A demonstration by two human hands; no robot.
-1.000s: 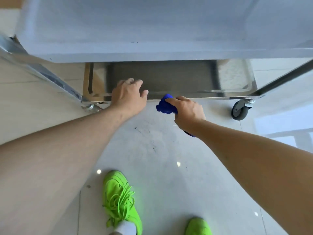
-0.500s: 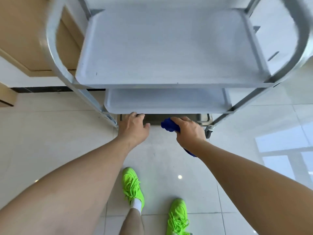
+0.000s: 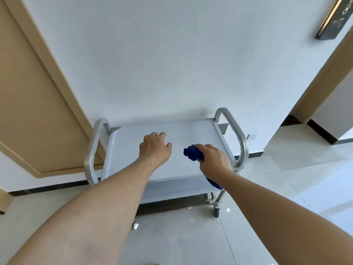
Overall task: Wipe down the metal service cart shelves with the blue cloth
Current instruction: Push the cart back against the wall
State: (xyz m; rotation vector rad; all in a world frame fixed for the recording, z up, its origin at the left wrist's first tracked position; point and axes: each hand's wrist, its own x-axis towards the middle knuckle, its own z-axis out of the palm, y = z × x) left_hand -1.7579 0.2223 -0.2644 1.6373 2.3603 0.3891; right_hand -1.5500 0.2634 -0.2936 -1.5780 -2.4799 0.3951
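The metal service cart (image 3: 124, 150) stands against a white wall, with its top shelf facing me and two lower shelves partly showing beneath. My right hand (image 3: 214, 159) is shut on the bunched blue cloth (image 3: 192, 153) over the right part of the top shelf; a tail of cloth hangs below my wrist. My left hand (image 3: 154, 146) hovers over the middle of the top shelf, fingers loosely spread, holding nothing. Whether either hand touches the shelf I cannot tell.
Curved tube handles rise at the cart's left end (image 3: 93, 150) and right end (image 3: 240, 134). A caster wheel (image 3: 216, 212) sits on the glossy tiled floor. A tan door (image 3: 28, 92) is at the left, a dark wall sign (image 3: 330, 20) at the upper right.
The view rose from the bottom shelf to above the whole cart. Both hands came up from the bottom shelf's front edge to over the top shelf, the right still gripping the cloth.
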